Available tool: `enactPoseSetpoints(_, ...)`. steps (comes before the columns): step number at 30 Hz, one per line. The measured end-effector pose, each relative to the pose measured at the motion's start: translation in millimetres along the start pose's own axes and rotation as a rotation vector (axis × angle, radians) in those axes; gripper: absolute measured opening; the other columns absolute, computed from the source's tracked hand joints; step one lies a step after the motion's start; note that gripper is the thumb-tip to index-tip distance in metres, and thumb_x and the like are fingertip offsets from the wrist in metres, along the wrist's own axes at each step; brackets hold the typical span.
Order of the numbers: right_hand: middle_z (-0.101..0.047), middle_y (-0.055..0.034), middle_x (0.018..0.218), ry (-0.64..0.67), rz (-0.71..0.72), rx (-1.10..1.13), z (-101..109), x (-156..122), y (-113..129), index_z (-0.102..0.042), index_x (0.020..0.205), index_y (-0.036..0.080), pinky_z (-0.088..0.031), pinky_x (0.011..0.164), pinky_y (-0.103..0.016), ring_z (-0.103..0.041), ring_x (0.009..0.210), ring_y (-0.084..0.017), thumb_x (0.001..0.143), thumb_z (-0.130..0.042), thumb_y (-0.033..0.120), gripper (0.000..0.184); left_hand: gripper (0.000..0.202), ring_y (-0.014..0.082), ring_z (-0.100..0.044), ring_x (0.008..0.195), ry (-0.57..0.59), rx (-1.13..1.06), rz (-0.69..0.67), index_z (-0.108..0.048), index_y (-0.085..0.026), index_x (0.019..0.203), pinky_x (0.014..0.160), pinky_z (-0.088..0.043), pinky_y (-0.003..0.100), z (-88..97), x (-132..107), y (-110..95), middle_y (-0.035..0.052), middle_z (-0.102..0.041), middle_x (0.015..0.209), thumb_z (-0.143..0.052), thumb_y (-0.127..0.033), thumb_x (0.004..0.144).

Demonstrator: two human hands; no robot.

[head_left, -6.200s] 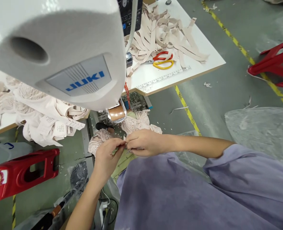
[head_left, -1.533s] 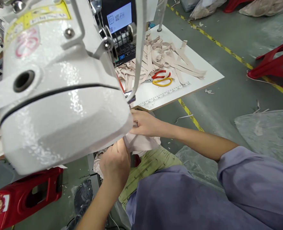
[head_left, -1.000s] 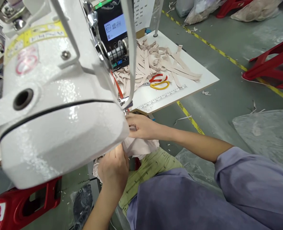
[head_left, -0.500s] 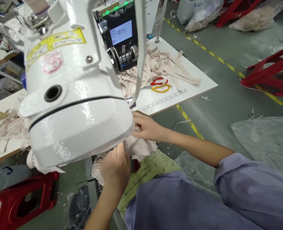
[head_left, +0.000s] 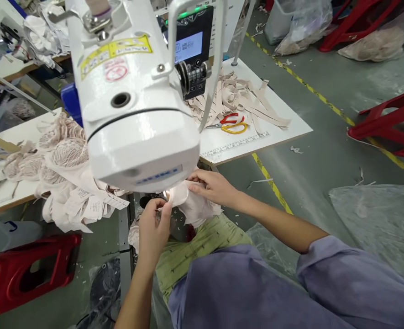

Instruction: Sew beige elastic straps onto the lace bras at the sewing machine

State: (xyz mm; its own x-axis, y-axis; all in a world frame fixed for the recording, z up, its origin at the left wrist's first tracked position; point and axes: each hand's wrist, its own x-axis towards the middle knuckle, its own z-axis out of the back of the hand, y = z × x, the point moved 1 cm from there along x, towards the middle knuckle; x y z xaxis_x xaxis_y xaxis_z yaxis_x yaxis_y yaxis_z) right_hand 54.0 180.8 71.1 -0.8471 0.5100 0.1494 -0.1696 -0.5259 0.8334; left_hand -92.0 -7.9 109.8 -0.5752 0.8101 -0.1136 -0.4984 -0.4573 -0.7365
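Under the head of a white sewing machine (head_left: 143,137), a pale pink bra (head_left: 200,208) is stretched between my hands. My left hand (head_left: 154,224) pinches the edge of its band between thumb and fingertips, just in front of the needle area. On the other side, my right hand (head_left: 215,186) is closed over the fabric from above. A lacy part (head_left: 133,235) hangs down left of my left wrist. The machine head hides the needle and presser foot.
Similar lace bras with labels (head_left: 68,155) are heaped on the left table. Cut fabric strips (head_left: 236,93), scissors (head_left: 234,124) and a printed ruler (head_left: 236,145) lie on the right tabletop. A control panel (head_left: 196,50) stands behind the machine. Red stools (head_left: 390,121) stand on the floor.
My view has shifted, so the machine head sits higher and farther right. My left hand has turned, and its thumb and fingertips now show at the fabric edge. My right hand still holds the bra.
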Motion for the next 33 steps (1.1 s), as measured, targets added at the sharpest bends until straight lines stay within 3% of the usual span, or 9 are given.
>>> enactPoseSetpoints(7, -0.061, 0.0005, 0.066, 0.146, 0.069, 0.225, -33.0, -57.4, 33.2, -0.063, 0.079, 0.019, -0.038, 0.058, -0.024, -0.054, 0.060, -0.012, 0.099, -0.050, 0.043, 0.034, 0.037, 0.0213, -0.064, 0.092, 0.522, -0.364, -0.003, -0.070, -0.019, 0.103, 0.079, -0.048, 0.029, -1.3, -5.2, 9.6, 0.0053, -0.072, 0.100, -0.054, -0.052, 0.093)
enactPoseSetpoints(10, -0.062, -0.0012, 0.072, 0.206, 0.017, 0.399, -63.1, -72.0, 40.5, -0.065, 0.084, 0.019, -0.043, 0.061, -0.025, -0.056, 0.065, -0.013, 0.099, -0.049, 0.050, 0.038, 0.037, 0.0183, -0.062, 0.077, 0.434, -0.448, 0.046, -0.071, -0.018, 0.093, 0.070, -0.048, 0.028, 4.8, -23.8, 19.6, 0.0041, -0.070, 0.085, -0.052, -0.050, 0.095)
enactPoseSetpoints(14, -0.065, -0.0086, 0.108, 0.285, -0.140, 0.792, -109.2, -58.3, 40.1, -0.062, 0.116, 0.019, -0.052, 0.083, -0.032, -0.062, 0.096, -0.020, 0.078, -0.069, 0.067, 0.062, 0.034, 0.0180, -0.061, 0.074, 0.296, -0.227, 0.053, -0.072, -0.019, 0.091, 0.068, -0.047, 0.028, 25.0, -43.5, 30.3, 0.0033, -0.069, 0.081, -0.050, -0.045, 0.096)
enactPoseSetpoints(16, -0.064, -0.0065, 0.104, 0.227, -0.331, 1.040, -127.7, -46.8, 38.5, -0.061, 0.116, 0.021, -0.053, 0.082, -0.032, -0.062, 0.091, -0.018, 0.075, -0.072, 0.065, 0.062, 0.035, 0.0176, -0.060, 0.072, 0.306, -0.131, 0.048, -0.072, -0.019, 0.090, 0.066, -0.046, 0.027, 30.9, -46.9, 36.9, 0.0026, -0.068, 0.077, -0.049, -0.044, 0.097)
enactPoseSetpoints(18, -0.061, -0.0014, 0.087, 0.116, -0.498, 1.159, -140.1, -40.1, 35.4, -0.061, 0.101, 0.022, -0.053, 0.075, -0.028, -0.059, 0.076, -0.014, 0.079, -0.072, 0.057, 0.043, 0.032, 0.0179, -0.061, 0.074, 0.276, -0.065, 0.048, -0.072, -0.020, 0.092, 0.067, -0.046, 0.027, 29.5, -47.3, 46.9, 0.0029, -0.069, 0.080, -0.050, -0.043, 0.096)
enactPoseSetpoints(20, -0.058, 0.0009, 0.081, -0.009, -0.515, 1.117, -147.1, -39.5, 30.0, -0.058, 0.091, 0.022, -0.053, 0.075, -0.028, -0.058, 0.073, -0.013, 0.079, -0.073, 0.050, 0.034, 0.025, 0.0198, -0.062, 0.085, 0.079, 0.023, 0.067, -0.070, -0.019, 0.096, 0.074, -0.047, 0.029, 20.9, -46.5, 59.6, 0.0052, -0.069, 0.090, -0.056, -0.040, 0.092)
enactPoseSetpoints(23, -0.060, -0.0009, 0.086, -0.138, -0.344, 0.837, -153.5, -47.8, 17.1, -0.057, 0.089, 0.021, -0.052, 0.082, -0.032, -0.060, 0.083, -0.016, 0.083, -0.070, 0.043, 0.026, 0.025, 0.0203, -0.061, 0.089, -0.172, -0.056, 0.190, -0.067, -0.017, 0.091, 0.080, -0.048, 0.031, -4.9, -45.6, 78.5, 0.0066, -0.067, 0.091, -0.061, -0.041, 0.088)
enactPoseSetpoints(28, -0.064, -0.0080, 0.100, -0.081, 0.017, 0.258, -160.6, -68.5, -3.4, -0.066, 0.088, 0.021, -0.049, 0.087, -0.040, -0.059, 0.098, -0.023, 0.089, -0.060, 0.031, 0.012, 0.042, 0.0187, -0.066, 0.079, -0.010, -0.398, 0.259, -0.070, -0.015, 0.097, 0.072, -0.052, 0.029, -53.5, -41.7, 92.2, 0.0068, -0.072, 0.086, -0.053, -0.053, 0.090)
enactPoseSetpoints(33, -0.062, -0.0036, 0.081, -0.026, 0.057, 0.219, -142.8, -74.1, -3.3, -0.066, 0.088, 0.020, -0.049, 0.070, -0.031, -0.058, 0.073, -0.017, 0.090, -0.064, 0.036, 0.017, 0.035, 0.0194, -0.067, 0.092, -0.082, -0.454, 0.222, -0.069, -0.016, 0.102, 0.083, -0.051, 0.029, -56.0, -44.1, 83.4, 0.0077, -0.074, 0.097, -0.055, -0.046, 0.093)
